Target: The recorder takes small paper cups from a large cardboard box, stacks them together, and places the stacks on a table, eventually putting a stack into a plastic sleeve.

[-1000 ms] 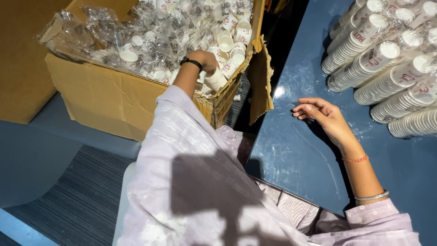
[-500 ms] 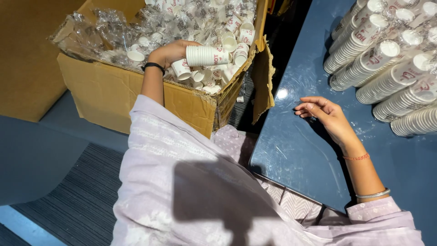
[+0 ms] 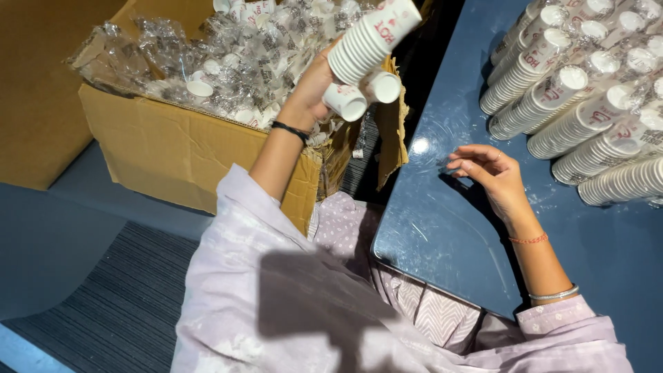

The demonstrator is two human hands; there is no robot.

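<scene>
Left hand (image 3: pixel 312 88) closed around several stacks of white paper cups (image 3: pixel 366 48), lifted clear above the open cardboard box (image 3: pixel 173 145), which sits just below and behind the grip, full of more cups in clear plastic wrap (image 3: pixel 235 62). Off to the far side of that grip, right hand (image 3: pixel 492 173) resting loosely open and empty on the dark blue table (image 3: pixel 442 228), fingers slightly curled, with rows of sleeved cup stacks (image 3: pixel 587 103) lying just beyond it.

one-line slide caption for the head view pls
Left hand lifts stacks of paper cups from a cardboard box while right hand rests on blue table.
</scene>
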